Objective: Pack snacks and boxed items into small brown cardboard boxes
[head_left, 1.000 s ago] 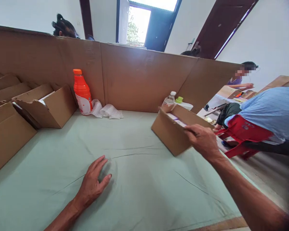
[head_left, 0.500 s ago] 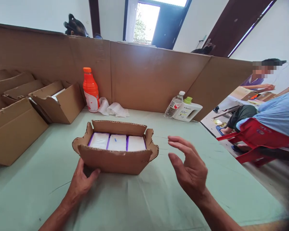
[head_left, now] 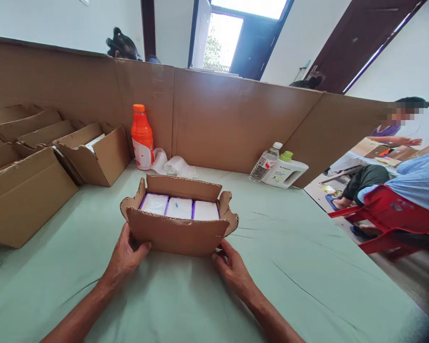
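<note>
An open cardboard box [head_left: 178,237] stands on the green-covered table in front of me, its top flaps raised. Inside it sit three white packs [head_left: 179,207] with purple edges, side by side; the middle one bears a small blue mark. My left hand [head_left: 127,255] grips the box's lower left corner, thumb along the front and the other fingers partly hidden at the side. At the lower right corner, my right hand [head_left: 233,267] holds the box with its thumb in front and fingers around the side.
More open cardboard boxes [head_left: 28,195] crowd the left. Along the cardboard partition [head_left: 236,119] stand an orange bottle [head_left: 142,138], crumpled clear wrap [head_left: 178,166], a clear water bottle [head_left: 265,163] and a white jug [head_left: 284,172]. A person sits on a red chair [head_left: 396,209] at right.
My right hand has come down and left from the open air onto the box's right corner. My left hand stays on the left corner. The camera view has shifted slightly.
</note>
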Motion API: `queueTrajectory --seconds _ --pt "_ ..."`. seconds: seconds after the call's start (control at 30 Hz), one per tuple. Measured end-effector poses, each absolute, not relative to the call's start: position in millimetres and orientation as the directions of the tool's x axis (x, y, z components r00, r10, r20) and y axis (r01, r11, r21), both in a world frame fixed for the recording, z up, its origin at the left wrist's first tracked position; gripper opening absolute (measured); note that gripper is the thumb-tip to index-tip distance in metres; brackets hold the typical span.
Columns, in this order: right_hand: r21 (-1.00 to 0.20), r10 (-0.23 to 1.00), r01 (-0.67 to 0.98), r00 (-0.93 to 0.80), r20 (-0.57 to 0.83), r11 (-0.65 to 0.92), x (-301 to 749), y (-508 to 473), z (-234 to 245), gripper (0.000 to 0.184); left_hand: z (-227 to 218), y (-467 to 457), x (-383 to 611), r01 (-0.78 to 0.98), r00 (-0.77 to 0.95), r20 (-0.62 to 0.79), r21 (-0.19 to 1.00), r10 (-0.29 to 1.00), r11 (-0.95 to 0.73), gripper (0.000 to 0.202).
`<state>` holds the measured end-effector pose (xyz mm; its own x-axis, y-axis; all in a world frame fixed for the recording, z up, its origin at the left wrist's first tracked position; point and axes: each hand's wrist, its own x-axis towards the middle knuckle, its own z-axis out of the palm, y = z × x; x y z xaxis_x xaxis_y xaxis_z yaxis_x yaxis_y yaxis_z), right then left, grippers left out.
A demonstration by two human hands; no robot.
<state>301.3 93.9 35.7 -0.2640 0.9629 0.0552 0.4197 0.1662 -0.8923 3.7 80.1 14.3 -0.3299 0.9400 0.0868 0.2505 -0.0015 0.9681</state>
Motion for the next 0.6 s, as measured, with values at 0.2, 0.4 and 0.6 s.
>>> queueTrajectory --seconds 0.2,0.4,0.6 --pt "-0.899 0.951 0.390 -0.299 0.082 0.201 278 121 29 0.048 17 88 -2 0.137 -0.406 0.100 0.989 0.908 -0.048 0.050" --pt "-0.913 0.937 0.375 -0.350 0.020 0.159 277 120 25 0.026 -1 74 -18 -0.002 -0.529 0.062 0.997 0.846 -0.075 0.061" --pt "-0.897 0.905 0.394 -0.425 0.017 0.201 290 151 33 0.027 -9 70 -21 -0.030 -0.573 0.017 0.999 0.820 -0.041 0.075"
